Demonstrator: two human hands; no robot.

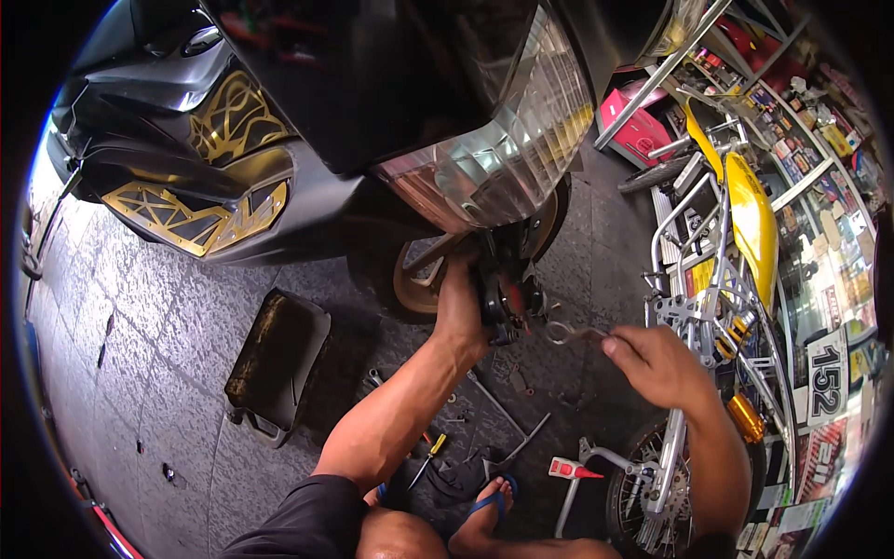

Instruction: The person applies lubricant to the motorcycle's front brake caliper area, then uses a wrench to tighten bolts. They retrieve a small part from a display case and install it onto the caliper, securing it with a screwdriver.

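— Brake caliper (507,296) sits under our left hand (463,312), which is clamped on it right beside the scooter's gold wheel (419,279).

— And our right hand (656,363)?

— Closed around a ring spanner (570,332), its ring end just short of the caliper. We judge the job mid-way: the caliper looks loose from its mount, yet the spanner is at work on it, so fasteners remain.

— Counts?

— One caliper, one spanner in hand. Below our left forearm on the floor: one yellow-handled screwdriver (430,455) and a long metal rod (521,438). Right of our right hand, one yellow motorbike (745,214). Left of us, one black seat (277,359).
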